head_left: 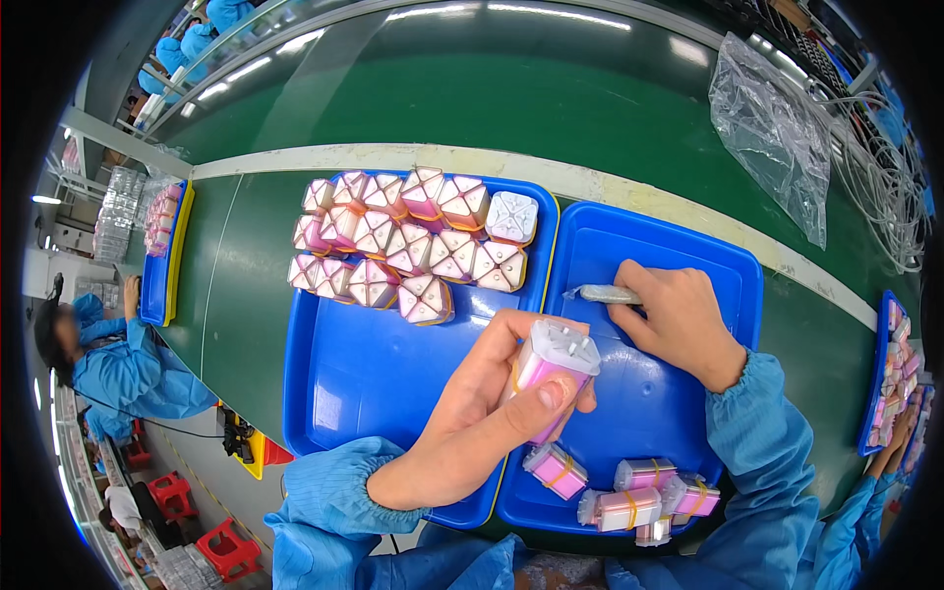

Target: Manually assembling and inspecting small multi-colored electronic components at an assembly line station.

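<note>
My left hand (482,403) grips a white and pink boxy stack bound with a yellow band (551,366), held upright over the seam between two blue trays. My right hand (674,317) rests inside the right blue tray (733,270), fingers closed on a small grey stick-like tool (602,294) that points left. The left blue tray (364,383) holds several finished pink and white banded stacks (408,246) packed in rows at its far end. Several more banded stacks (629,490) lie loose at the near edge of the right tray.
A green conveyor belt (511,98) runs behind the trays, with a crumpled clear plastic bag (772,133) and white cables (880,187) at the right. Another blue tray (162,261) sits far left by a person in blue. A co-worker's tray (890,379) is at right.
</note>
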Action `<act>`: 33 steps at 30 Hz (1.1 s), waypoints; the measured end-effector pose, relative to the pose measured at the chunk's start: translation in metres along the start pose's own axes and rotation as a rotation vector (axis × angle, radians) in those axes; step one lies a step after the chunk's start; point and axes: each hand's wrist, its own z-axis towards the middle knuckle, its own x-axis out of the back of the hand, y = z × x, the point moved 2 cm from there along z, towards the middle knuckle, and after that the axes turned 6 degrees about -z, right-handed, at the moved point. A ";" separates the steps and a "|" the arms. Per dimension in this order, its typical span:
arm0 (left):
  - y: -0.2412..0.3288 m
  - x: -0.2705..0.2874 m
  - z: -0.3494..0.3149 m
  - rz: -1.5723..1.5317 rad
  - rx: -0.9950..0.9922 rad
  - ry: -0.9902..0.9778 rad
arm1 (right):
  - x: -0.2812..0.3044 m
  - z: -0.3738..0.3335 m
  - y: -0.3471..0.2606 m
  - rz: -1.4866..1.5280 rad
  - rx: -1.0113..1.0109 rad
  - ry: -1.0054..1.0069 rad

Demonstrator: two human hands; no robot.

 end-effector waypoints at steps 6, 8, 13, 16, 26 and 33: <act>0.001 0.001 0.001 -0.003 -0.016 0.009 | 0.000 0.000 0.000 0.002 0.000 -0.005; 0.002 0.000 0.000 -0.002 -0.018 0.012 | 0.000 0.000 0.000 0.000 0.001 -0.001; 0.000 0.002 0.001 0.016 -0.032 0.006 | 0.000 0.000 0.000 0.003 -0.002 -0.003; 0.000 0.001 0.000 0.017 -0.073 0.046 | 0.000 0.000 0.001 0.007 0.000 0.005; -0.004 -0.001 0.001 0.047 -0.183 0.085 | -0.001 -0.001 0.002 0.001 0.006 0.006; 0.001 -0.003 0.002 -0.085 0.005 0.071 | -0.001 0.000 0.001 0.009 0.010 0.005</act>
